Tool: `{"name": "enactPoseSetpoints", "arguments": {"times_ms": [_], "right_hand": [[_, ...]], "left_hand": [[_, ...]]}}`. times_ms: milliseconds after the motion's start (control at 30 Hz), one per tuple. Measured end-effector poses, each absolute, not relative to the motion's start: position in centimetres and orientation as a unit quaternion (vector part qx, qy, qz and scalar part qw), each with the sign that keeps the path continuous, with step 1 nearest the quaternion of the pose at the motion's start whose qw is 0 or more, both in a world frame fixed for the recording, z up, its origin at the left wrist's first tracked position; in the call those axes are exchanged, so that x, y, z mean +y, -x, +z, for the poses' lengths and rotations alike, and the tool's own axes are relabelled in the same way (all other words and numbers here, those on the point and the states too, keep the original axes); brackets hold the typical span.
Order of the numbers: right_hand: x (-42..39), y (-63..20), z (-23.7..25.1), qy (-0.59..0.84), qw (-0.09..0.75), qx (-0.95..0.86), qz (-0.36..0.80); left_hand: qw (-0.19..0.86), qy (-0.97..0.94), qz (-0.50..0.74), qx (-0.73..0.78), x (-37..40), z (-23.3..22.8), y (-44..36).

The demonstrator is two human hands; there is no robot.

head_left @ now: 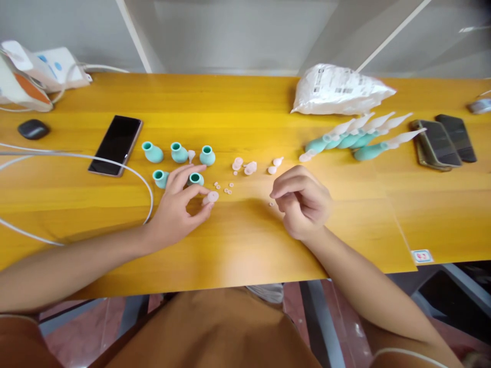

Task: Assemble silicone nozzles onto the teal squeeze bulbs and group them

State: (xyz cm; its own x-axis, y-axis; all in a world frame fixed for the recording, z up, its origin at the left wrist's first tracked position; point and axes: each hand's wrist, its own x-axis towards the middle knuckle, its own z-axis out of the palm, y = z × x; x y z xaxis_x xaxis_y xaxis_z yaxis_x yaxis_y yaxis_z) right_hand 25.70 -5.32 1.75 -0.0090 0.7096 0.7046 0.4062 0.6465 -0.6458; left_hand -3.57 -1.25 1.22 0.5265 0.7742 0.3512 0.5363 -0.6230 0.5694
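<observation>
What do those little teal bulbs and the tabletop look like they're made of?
The teal bulbs look like soft silicone or rubber: matte, evenly coloured, with rounded moulded rims. That is a guess from the look alone. The tabletop looks like wood or a wood-grain laminate with a glossy yellow finish: long grain lines and a bright sheen show across it. The left hand rests beside the bulbs.

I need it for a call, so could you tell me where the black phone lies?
In the head view, the black phone lies left on the table, beside the teal bulbs.
</observation>
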Motion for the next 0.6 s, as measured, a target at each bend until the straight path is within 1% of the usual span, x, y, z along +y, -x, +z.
{"name": "enactPoseSetpoints", "arguments": {"times_ms": [200,267,333,367,433,533,600], "right_hand": [[-5.3,-25.7,2.0,0.385,0.576,-0.709,0.128],[-5.2,-25.7,2.2,0.383,0.568,-0.717,0.13],[-5.2,-25.6,2.3,0.375,0.541,-0.736,0.156],[-5.2,-25.5,2.3,0.37,0.52,-0.747,0.188],[-5.6,-25.1,2.1,0.355,0.465,-0.754,0.3],[-6.4,-24.0,1.4,0.31,0.388,-0.706,0.505],[-6.9,-23.3,0.7,0.288,0.36,-0.664,0.588]], "left_hand": [[0.219,-0.834,0.355,0.362,-1.3,1.5,3.6],[0.221,-0.842,0.375,0.319,-1.3,1.7,3.7],[0.223,-0.857,0.384,0.261,-1.5,1.9,3.9],[0.226,-0.866,0.382,0.231,-1.5,1.9,3.9],[0.239,-0.88,0.372,0.175,-1.7,1.8,4.0],[0.261,-0.887,0.364,0.113,-2.0,1.7,4.0],[0.28,-0.885,0.358,0.098,-2.1,1.7,3.9]]}}
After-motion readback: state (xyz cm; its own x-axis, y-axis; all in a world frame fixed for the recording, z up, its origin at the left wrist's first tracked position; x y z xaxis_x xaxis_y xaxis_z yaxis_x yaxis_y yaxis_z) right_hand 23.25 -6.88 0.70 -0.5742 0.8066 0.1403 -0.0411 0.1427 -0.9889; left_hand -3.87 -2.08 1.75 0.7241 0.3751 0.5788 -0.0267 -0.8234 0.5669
